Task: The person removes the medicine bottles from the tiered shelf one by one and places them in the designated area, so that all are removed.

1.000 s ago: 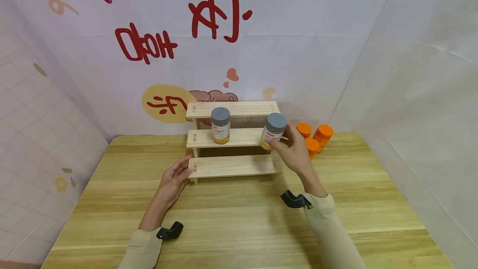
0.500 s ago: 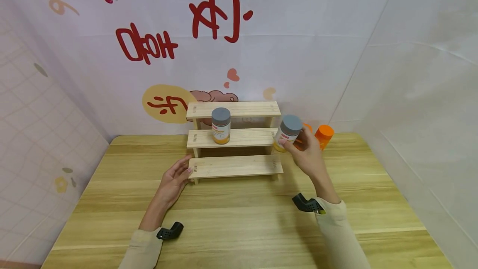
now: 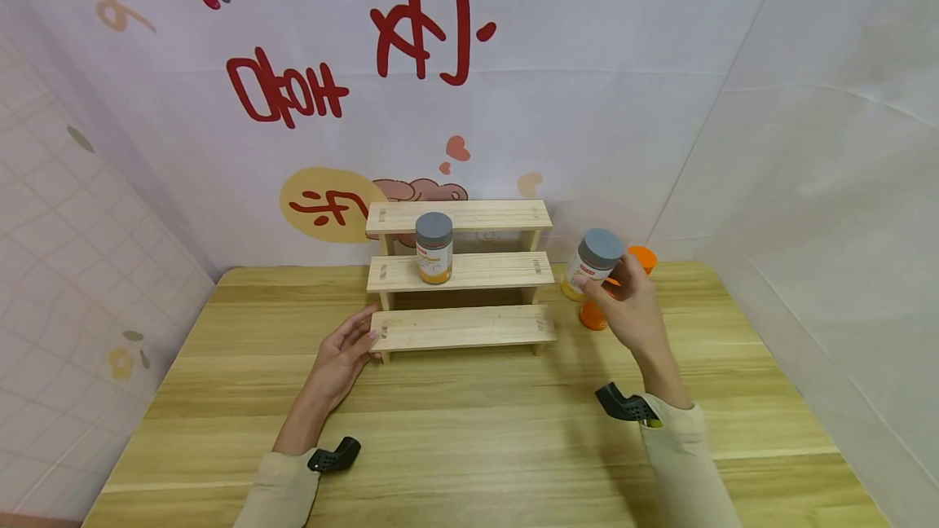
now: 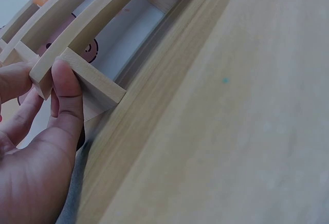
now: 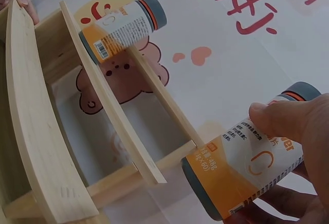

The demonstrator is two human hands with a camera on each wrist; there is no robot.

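My right hand [image 3: 637, 312] grips a supplement bottle [image 3: 584, 271] with a grey lid and a white and orange label, to the right of the three-step wooden shelf rack [image 3: 462, 328]. The right wrist view shows thumb and fingers around this tilted bottle [image 5: 241, 167], its base beside the rack's end. My left hand [image 3: 341, 358] holds the left end of the lowest step; its thumb and fingers pinch the board's corner [image 4: 47, 70] in the left wrist view. A matching grey-lidded bottle [image 3: 434, 255] stands upright on the middle step, left of centre.
Orange-capped bottles stand on the table behind the right hand, mostly hidden; an orange cap [image 3: 642, 257] and the lower part of an orange bottle [image 3: 594, 314] show. A white printed backdrop [image 3: 587, 104] rises behind the wooden table [image 3: 469, 430].
My right hand has carried the grey-lidded bottle rightward from over the middle step's right end, past the rack, to in front of the orange bottles. The left hand and rack have stayed put.
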